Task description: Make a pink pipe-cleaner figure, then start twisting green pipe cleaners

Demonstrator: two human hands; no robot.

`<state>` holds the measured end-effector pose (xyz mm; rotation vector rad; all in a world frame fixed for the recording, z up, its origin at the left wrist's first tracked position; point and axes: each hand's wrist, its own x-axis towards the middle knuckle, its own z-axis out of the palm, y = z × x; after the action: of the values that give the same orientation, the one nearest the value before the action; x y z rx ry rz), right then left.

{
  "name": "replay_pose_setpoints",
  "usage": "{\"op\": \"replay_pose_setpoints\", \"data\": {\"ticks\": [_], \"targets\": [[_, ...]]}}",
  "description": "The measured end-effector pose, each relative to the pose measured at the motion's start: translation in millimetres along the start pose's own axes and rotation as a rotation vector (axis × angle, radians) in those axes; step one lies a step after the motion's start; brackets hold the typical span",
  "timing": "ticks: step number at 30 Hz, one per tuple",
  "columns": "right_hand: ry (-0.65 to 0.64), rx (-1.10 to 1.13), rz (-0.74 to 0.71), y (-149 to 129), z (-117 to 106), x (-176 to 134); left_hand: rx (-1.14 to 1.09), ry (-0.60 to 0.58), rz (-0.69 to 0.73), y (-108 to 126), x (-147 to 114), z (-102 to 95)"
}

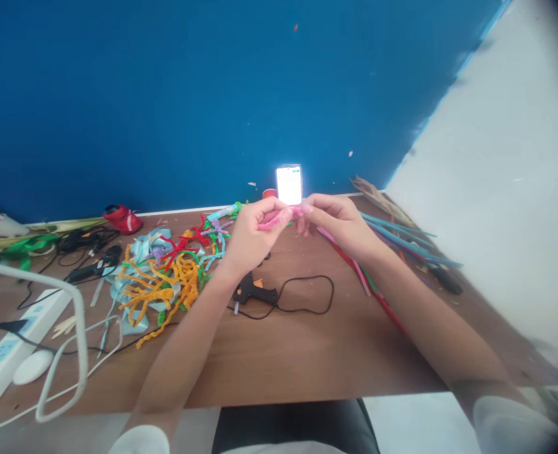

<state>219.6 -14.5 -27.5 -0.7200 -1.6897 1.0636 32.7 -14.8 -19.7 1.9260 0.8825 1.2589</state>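
Observation:
Between my two hands, a pink pipe cleaner (270, 223) is held up in front of a lit phone (289, 184) that leans near the blue wall. My left hand (256, 231) pinches it between thumb and fingers. From the other side, my right hand (338, 221) grips its far end, and the fingertips of both hands almost meet. Part of the pipe cleaner is hidden by the fingers. Below my left hand, a black glue gun (254, 291) lies on the brown table (307, 359) with its cord looped to the right.
Left of my hands is a heap of orange pipe cleaners (165, 287) with red, purple and blue pieces and ribbon. A power strip (21, 340) and white frame (81, 328) stand at the left edge. Blue pipe cleaners (401, 234) lie at right beside the white wall.

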Motion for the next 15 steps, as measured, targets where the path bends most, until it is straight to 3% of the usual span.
{"op": "replay_pose_setpoints", "data": {"ticks": [3,8,11,15], "targets": [[-0.027,0.143,0.084,1.2,-3.8,0.7,0.213,0.013,0.140,-1.6,-0.4,-0.2],[-0.002,0.052,0.053,-1.1,-2.5,0.3,0.356,0.018,0.192,0.7,-1.8,-0.6],[0.035,-0.229,-0.129,-2.7,-1.1,-0.7,0.335,0.021,0.168,1.2,-1.9,-0.7],[0.052,-0.882,-0.570,-3.1,-7.1,-4.1,0.104,-0.008,0.019,-1.0,-1.5,-0.4]]}}
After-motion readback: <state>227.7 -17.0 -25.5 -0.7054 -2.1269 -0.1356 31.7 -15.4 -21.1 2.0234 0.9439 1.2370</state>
